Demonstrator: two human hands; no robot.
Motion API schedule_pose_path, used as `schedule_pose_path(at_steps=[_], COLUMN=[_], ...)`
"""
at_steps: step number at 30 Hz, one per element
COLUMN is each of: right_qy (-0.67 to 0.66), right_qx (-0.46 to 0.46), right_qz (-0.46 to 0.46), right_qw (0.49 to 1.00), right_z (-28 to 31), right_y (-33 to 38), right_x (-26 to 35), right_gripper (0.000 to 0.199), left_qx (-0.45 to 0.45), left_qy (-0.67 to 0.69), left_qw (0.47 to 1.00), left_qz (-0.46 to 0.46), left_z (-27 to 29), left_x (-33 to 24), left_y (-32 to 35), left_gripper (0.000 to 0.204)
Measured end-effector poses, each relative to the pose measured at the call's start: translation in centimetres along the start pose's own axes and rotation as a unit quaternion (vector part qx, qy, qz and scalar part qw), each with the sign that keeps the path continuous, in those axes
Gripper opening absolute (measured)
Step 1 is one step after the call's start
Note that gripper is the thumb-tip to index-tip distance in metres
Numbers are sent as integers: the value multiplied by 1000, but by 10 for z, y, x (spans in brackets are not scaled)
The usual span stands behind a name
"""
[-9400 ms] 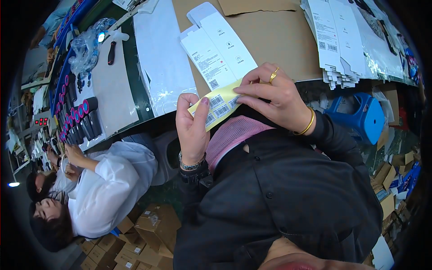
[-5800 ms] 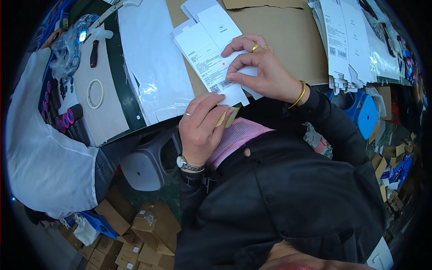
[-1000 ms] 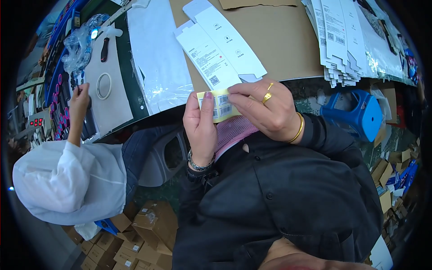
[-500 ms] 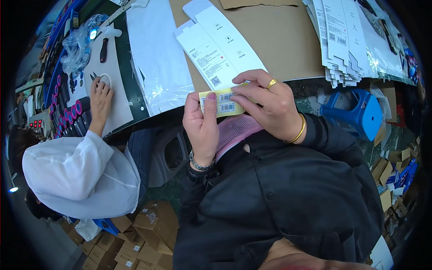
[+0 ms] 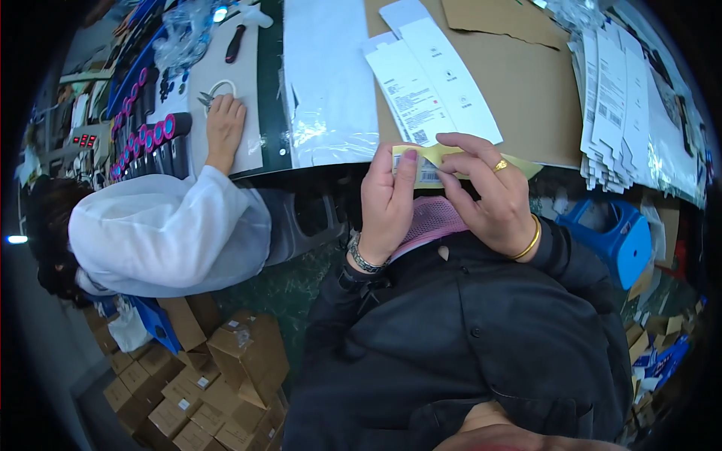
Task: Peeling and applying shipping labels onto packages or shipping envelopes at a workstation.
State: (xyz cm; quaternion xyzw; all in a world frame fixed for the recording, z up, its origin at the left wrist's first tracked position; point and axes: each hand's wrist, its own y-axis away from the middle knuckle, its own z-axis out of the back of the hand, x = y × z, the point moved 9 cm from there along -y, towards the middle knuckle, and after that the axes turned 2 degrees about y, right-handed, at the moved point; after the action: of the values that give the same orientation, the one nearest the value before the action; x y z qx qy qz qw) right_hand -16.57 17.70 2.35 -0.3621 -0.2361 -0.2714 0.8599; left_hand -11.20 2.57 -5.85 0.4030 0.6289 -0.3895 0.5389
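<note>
- label sheet, one: yellow backing, barcode labels. located between the two hands, off the near edge of the desk. long axis crosswise, left to right; the backing is bent between the grips. yellow paper also shows beyond the right hand, probably the same sheet.
- flat carton, white, unfolded: on the desk, directly ahead of the sheet, long axis slanting from far left to near right. its near edge lies just past the sheet; the right hand is nearer, its upper finger overlapping that edge in view. contact cannot be told.
- left hand: clamped on the sheet's left end, thumb on top, fingers behind, wrist upright from below.
- right hand: thumb and forefinger pinched on the sheet, entering from the lower right, knuckles raised. whether a label is lifted cannot be told.
- cardboard mat, brown: under the carton.
- carton stack, white, flat: well to the right.
- co-worker's hand: far left, beside a white ring.
</note>
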Motion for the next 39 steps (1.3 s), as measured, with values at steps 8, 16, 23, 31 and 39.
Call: schedule_pose_path(at_steps=[8,16,23,31,39], right_qy=[-130,-156,-159,-97,-45], right_qx=[40,68,91,164,242], right_qz=[-53,-86,-98,-26,-8], right_qw=[989,982,978,981,969], right_z=[2,25,13,-8,-34], right_y=[-6,-29,-38,-57,-54], right_x=[-17,-67,-83,-95,-105], right_gripper=[19,11,9,11,10], left_qx=[-18,130,141,142,135], left_qy=[4,-270,-373,-351,-337], left_qw=[999,929,883,891,897], left_qz=[28,-217,-249,-251,-250], left_z=[16,-15,-14,-18,-19], left_x=[5,-44,-44,-36,-29], left_y=[-3,-3,-5,-3,-6], left_gripper=[16,15,12,14,15])
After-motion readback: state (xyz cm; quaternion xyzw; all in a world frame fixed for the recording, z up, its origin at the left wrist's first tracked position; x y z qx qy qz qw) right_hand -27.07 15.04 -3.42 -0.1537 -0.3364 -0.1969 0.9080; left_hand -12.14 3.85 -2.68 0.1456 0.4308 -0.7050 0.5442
